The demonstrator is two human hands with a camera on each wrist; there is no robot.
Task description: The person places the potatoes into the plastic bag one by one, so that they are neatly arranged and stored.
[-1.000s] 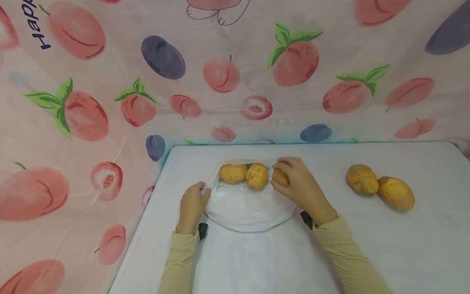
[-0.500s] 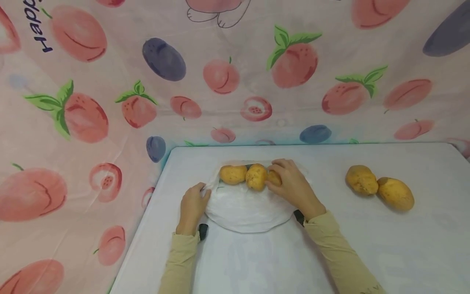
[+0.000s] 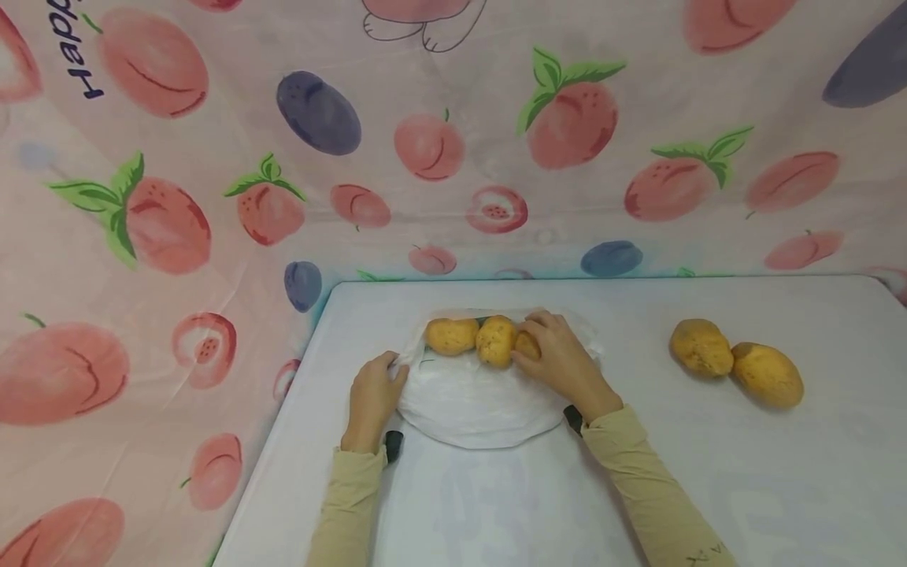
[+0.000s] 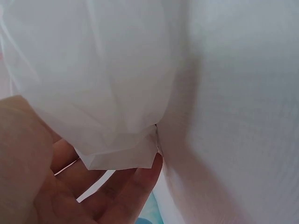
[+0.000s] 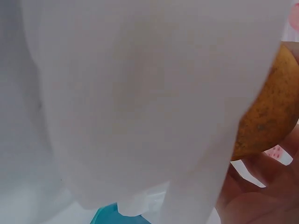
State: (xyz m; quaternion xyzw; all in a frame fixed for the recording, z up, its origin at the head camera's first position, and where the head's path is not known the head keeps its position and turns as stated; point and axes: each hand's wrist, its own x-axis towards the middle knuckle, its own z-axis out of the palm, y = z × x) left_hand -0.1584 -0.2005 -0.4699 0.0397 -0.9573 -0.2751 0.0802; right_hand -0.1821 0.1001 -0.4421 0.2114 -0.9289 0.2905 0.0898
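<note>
Gripping right hand (image 3: 563,360): you held a potato (image 3: 527,344) at the mouth of the white bag (image 3: 489,402); firm-looking, best clasped midway.
Left hand (image 3: 371,398): you pinched the bag's left edge, seemingly thin, slippery.

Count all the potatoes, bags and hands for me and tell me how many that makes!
Potatoes: 5 (1 of them in the right hand)
White bag: 1
Hands: 2 (the right hand and the left hand)
Total: 8
</note>
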